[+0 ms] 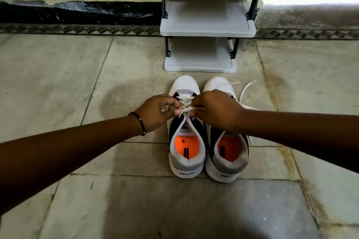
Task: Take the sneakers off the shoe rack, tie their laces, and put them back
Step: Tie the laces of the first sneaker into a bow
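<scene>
On floor before shoe rack [207, 31], left hand [157, 112] and right hand [217, 110] pinch left sneaker's [186, 136] limp, slippery laces [187, 109]; grip near knot.

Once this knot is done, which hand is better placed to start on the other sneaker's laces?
Right, probably. The right hand already lies over the right sneaker, whose loose laces trail off its right side. The left hand sits left of the left sneaker.
</scene>
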Demonstrator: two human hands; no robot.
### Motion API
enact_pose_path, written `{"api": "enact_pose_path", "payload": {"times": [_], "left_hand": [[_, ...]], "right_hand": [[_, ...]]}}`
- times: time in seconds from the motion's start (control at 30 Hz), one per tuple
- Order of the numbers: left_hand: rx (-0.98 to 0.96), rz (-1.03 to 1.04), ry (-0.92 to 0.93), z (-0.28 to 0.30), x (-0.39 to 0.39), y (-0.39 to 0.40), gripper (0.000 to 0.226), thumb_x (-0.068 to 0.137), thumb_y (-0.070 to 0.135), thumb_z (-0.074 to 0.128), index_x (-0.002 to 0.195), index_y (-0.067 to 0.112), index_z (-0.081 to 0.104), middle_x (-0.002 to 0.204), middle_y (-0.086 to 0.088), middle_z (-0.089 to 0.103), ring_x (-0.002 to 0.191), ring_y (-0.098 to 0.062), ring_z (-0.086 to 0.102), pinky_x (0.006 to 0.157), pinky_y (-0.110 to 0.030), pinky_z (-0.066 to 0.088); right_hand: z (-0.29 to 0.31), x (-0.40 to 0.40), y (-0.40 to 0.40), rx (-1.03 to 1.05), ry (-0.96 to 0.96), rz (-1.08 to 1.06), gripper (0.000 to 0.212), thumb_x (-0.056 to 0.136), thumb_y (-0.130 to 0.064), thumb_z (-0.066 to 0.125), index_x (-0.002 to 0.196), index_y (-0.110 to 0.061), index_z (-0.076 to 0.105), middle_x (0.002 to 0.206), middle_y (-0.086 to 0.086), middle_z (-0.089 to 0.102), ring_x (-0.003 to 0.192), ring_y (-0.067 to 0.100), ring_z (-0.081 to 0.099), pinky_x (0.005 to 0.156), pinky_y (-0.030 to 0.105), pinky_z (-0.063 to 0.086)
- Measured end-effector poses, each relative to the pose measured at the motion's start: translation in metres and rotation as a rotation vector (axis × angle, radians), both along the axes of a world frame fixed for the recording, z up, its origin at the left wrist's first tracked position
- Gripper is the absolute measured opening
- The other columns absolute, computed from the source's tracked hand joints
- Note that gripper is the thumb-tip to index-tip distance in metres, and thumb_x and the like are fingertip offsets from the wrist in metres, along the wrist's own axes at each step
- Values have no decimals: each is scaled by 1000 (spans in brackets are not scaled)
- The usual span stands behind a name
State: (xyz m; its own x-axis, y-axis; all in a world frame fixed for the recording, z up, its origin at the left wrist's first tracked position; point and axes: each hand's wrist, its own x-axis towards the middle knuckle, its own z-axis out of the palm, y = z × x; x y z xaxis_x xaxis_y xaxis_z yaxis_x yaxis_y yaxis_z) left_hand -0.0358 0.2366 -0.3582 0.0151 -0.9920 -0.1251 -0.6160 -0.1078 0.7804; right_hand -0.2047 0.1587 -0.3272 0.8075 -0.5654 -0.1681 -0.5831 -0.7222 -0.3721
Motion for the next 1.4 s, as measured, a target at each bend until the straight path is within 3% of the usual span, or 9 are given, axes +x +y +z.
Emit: {"api": "enact_pose_path", "payload": {"times": [0.07,0.13,0.23,0.37,0.5,0.6,0.93,1.3,1.4], "left_hand": [[-25,-31,-108,4,6,-1,13,83,30,60,88,21,68,89,9,69,81,9,57,88,-20,42],[-78,-72,-374,14,7,1,25,79,44,48,90,33,67,86,16,69,86,3,57,95,-35,33],[-196,-96,-566,29,5,6,32,76,44,41,93,36,67,85,15,69,97,-8,57,83,-29,12],[-178,-101,-715,31,13,14,19,86,37,47,87,37,66,82,15,67,99,-10,56,82,-32,11],[3,-64,-539,23,19,21,16,87,35,49,86,36,66,73,15,66,92,-7,58,83,-30,13],[-13,-104,-644,24,25,19,26,85,40,41,89,32,66,79,13,68,91,-10,58,83,-31,13],[18,-151,-740,29,31,18,19,88,31,47,94,29,65,78,16,53,94,-11,54,95,-36,22],[-46,-144,-794,25,33,17,19,88,31,46,95,28,64,95,7,67,95,-17,58,94,-36,29],[-9,-8,-520,27,30,19,26,81,35,46,85,21,68,82,0,69,85,-21,63,84,-35,43]], "right_hand": [[4,-3,-1,57,-63,8,17,86,-23,57,84,-9,66,83,16,69,78,31,60,60,31,37],[8,-7,-1,56,-117,18,14,88,-17,55,96,-9,63,83,14,69,68,25,57,61,31,43],[10,-16,2,-55,-106,32,13,89,-12,49,100,-11,56,81,15,66,65,28,55,60,36,50],[7,-24,7,-256,160,111,23,82,-6,48,105,-10,49,92,15,64,77,35,59,56,34,41],[6,-22,10,-254,300,180,28,81,-5,48,108,-11,51,104,13,63,95,34,60,62,33,38],[9,-16,11,-253,308,177,27,81,-5,46,105,-12,56,105,14,63,100,34,58,63,33,37],[17,-24,19,-310,277,234,28,80,-5,49,106,-13,52,100,11,65,90,32,62,60,32,36],[10,-21,18,-322,261,244,19,81,-8,49,99,-10,53,93,13,65,85,33,61,58,31,33],[5,-20,17,3,57,-5,16,85,-14,50,80,-4,61,72,12,63,67,25,60,55,30,38]]}}
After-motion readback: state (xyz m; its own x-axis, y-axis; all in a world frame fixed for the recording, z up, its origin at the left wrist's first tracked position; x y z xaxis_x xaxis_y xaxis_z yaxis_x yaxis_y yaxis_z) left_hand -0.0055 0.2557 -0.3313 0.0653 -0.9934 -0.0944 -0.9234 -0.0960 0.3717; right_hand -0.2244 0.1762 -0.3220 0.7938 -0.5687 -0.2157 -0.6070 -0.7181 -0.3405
